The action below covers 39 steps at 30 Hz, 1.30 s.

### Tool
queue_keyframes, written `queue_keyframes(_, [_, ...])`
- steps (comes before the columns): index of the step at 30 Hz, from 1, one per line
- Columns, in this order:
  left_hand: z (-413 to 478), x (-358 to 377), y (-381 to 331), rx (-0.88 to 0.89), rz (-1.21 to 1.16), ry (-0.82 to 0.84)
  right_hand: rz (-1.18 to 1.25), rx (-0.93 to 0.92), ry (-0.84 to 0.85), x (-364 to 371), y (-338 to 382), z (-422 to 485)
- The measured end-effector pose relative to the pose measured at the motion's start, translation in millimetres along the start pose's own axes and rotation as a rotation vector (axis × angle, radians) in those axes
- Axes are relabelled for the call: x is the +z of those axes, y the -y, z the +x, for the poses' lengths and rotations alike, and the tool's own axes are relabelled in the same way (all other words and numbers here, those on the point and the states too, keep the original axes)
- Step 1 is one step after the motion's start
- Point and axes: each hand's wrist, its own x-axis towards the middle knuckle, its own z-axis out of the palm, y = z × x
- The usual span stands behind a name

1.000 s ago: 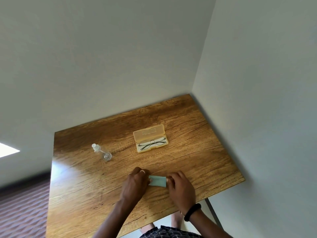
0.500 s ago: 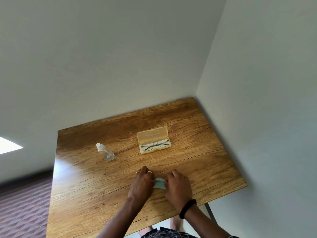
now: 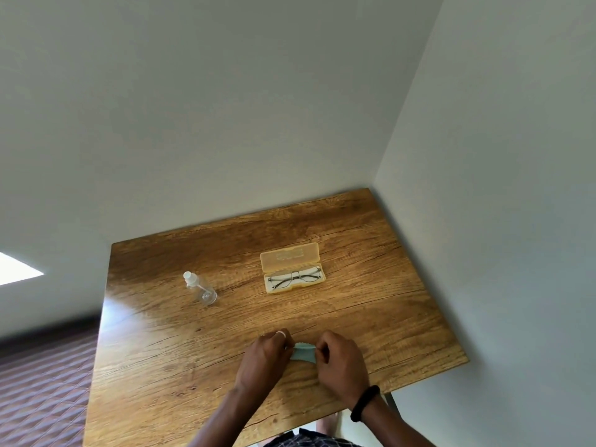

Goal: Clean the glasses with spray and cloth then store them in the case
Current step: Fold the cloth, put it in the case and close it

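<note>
A rectangular wooden table [image 3: 161,366], its top a glossy warm-brown veneer with dark wavy grain and a bright patch of glare at its left edge, stands in the corner of two plain, matte pale-grey walls [image 3: 225,124]; to the left lies a floor with a ribbed, reddish-brown pattern [image 3: 42,382]. Nearest the viewer, at the table's front edge, the left hand [image 3: 263,359] and the right hand [image 3: 342,362] have their fingers curled inward, each pinching one end of a small, soft, pale blue-green cloth [image 3: 303,353], which is stretched between them with a slightly wavy upper edge, at or just above the tabletop. A ring is visible on a finger of the left hand; a black band [image 3: 364,403] encircles the right wrist. Farther back and to the left, well apart from the hands, a small clear plastic spray bottle [image 3: 200,288] with a white cap is set on the wood. Farther back and centre-right, an oblong, translucent yellowish case [image 3: 292,261] with rounded corners lies open, its lid folded back flat toward the wall. The thin dark-metal-framed glasses [image 3: 295,278] rest folded inside the near tray of the case.
</note>
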Motion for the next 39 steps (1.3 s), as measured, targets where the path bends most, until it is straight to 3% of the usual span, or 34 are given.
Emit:
queue_keyframes(11, [4.9, -16.1, 2.4, 0.091, -0.073, -0.060, 0.125, 0.072, 0.189, -11.2, -1.0, 26.4])
queue_keyframes(14, [13.1, -24.6, 2.5, 0.024, -0.145, -0.071, 0.239, 0.142, 0.241, -22.8, 0.2, 39.4])
queue_keyframes(17, [28.0, -33.8, -3.9, -0.093, -0.245, -0.082, 0.512, 0.220, 0.291, -41.0, 7.0, 54.2])
queue_keyframes(20, [49.2, -42.8, -8.2, -0.238, -0.339, -0.071, 0.794, 0.316, 0.256, -55.4, 16.1, 70.8])
queue_keyframes(22, [65.3, -47.9, -8.3, -0.319, -0.369, -0.063, 0.841, 0.340, 0.227, -61.9, 22.5, 84.9])
queue_keyframes(29, [110.0, -55.7, -3.6, -0.459, -0.398, -0.117, 0.707, 0.364, 0.146, -67.1, 33.7, 135.5])
queue_keyframes(39, [140.0, -50.9, 9.2, -0.598, -0.398, -0.120, 0.249, 0.340, 0.097, -48.3, 37.2, 179.9])
